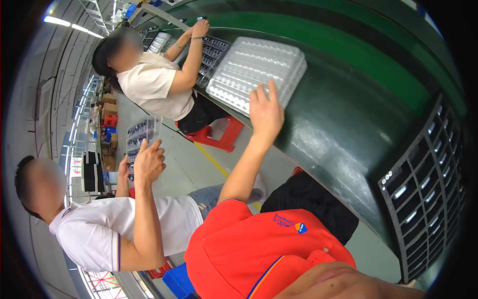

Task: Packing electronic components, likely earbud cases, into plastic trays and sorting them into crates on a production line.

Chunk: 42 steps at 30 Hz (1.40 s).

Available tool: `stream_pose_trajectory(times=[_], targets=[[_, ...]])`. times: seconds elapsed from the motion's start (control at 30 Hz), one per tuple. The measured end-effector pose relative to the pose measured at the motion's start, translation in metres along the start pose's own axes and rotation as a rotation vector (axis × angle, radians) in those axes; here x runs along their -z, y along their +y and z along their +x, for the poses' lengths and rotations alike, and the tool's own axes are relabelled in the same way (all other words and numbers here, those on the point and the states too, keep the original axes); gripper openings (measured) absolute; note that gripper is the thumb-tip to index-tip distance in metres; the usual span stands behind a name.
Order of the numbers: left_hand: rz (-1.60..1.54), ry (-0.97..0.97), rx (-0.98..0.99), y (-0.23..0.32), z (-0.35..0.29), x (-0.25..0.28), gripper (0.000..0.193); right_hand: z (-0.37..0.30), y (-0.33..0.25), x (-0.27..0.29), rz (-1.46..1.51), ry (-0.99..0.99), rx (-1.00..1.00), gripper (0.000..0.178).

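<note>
My left hand (266, 112) reaches out over the near right edge of a stack of clear plastic blister trays (259, 65). Its index finger is stretched out and the others are a little bent; nothing is gripped in it. Whether the fingertips touch the stack or hover just over it, I cannot tell. At the right, a black gridded tray (420, 184) with small pale pieces in several compartments stands tilted above the green work surface. My right hand is not to be made out; a tiny pale patch by that tray's lower corner is too small to identify.
A dark green conveyor belt (343, 119) runs along the bench. Beyond the stack, a seated person (154, 84) works over a filled black tray (213, 55). At the left, another person (129, 224) holds up a clear tray of parts (142, 134). A red stool (224, 137) stands beside the bench.
</note>
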State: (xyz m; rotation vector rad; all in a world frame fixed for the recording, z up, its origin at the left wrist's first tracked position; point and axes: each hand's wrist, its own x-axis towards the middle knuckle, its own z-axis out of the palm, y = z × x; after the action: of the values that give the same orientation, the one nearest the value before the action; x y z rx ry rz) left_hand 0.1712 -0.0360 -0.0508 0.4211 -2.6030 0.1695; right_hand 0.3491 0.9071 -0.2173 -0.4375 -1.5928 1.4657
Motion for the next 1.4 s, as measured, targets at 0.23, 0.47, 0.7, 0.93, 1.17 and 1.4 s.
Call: stream_pose_trajectory(times=[0.23, 0.47, 0.7, 0.93, 1.17, 1.4], targets=[[-0.459, -0.341, -0.152, 0.053, -0.013, 0.139, 0.089, -0.003, -0.097, -0.021, -0.939, 0.077, 0.335, 0.029], [-0.813, -0.321, -0.116, -0.059, 0.071, 0.208, 0.066, -0.067, -0.283, -0.138, -1.053, 0.191, 0.084, 0.045], [-1.166, -0.866, 0.355, -0.134, 0.103, 0.126, 0.069, -0.199, -0.430, -0.374, -0.557, -0.352, 0.338, 0.031], [-1.453, -0.919, 0.458, -0.117, 0.078, 0.108, 0.076, -0.335, -0.458, -0.567, -0.321, -1.185, -0.016, 0.060], [-1.443, -0.600, 0.394, -0.112, 0.032, 0.100, 0.084, -0.373, -0.402, -0.624, -0.303, -0.983, 0.031, 0.065], [-1.253, -0.514, 0.233, -0.114, 0.045, 0.115, 0.077, -0.379, -0.382, -0.622, -0.205, -1.034, -0.273, 0.062]])
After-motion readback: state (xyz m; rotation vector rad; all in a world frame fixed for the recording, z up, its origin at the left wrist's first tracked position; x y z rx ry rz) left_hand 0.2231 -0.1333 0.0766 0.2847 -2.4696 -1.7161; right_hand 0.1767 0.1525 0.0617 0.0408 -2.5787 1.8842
